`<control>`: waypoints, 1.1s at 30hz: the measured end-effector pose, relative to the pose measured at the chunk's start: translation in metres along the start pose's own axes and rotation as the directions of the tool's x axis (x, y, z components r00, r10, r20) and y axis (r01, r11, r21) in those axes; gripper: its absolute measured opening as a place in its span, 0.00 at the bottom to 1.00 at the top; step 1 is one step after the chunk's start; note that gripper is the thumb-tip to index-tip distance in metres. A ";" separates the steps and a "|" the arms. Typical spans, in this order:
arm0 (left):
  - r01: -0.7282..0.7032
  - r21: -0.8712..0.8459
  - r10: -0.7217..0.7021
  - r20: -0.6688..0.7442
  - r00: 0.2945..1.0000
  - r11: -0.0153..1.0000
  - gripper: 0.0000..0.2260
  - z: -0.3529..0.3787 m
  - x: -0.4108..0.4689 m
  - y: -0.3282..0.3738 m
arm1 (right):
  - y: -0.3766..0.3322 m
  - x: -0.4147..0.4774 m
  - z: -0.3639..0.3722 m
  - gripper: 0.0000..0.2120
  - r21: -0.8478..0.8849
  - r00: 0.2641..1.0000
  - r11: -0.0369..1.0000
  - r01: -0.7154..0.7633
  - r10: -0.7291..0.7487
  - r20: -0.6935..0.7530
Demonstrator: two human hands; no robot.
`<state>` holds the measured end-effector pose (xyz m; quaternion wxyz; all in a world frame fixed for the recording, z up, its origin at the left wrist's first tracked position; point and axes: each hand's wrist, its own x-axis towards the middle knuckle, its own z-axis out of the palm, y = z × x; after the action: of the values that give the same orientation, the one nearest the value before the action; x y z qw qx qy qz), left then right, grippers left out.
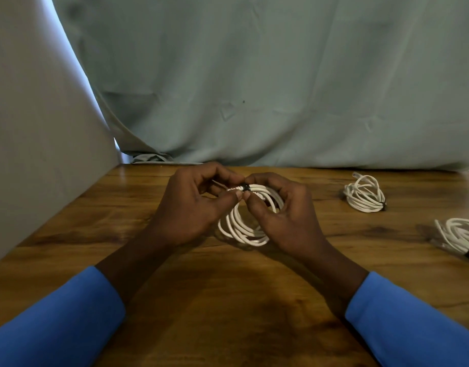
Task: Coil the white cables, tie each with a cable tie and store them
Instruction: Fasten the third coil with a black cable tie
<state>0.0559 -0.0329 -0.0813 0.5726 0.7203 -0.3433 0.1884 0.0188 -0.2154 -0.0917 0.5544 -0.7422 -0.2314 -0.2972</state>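
A coiled white cable stands between my hands at the middle of the wooden table, its lower loops near the tabletop. A black cable tie wraps the top of the coil. My left hand pinches the coil just left of the tie with thumb and fingers. My right hand pinches at the tie from the right, fingers curled over the coil's top.
Two more coiled white cables lie to the right, one tied coil further back and another coil at the right edge, each with a black tie. A pale cloth backdrop hangs behind the table's far edge.
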 end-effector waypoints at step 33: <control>0.024 0.148 0.022 -0.304 0.953 0.989 0.05 0.032 -0.012 0.016 | 0.008 0.003 0.001 0.11 -0.387 0.946 0.911 0.146 -0.242 -0.214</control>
<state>0.0321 -0.0617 -0.0864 0.5630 0.7238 -0.2355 0.3221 0.0269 -0.2167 -0.0952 0.3990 -0.7606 -0.1713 -0.4827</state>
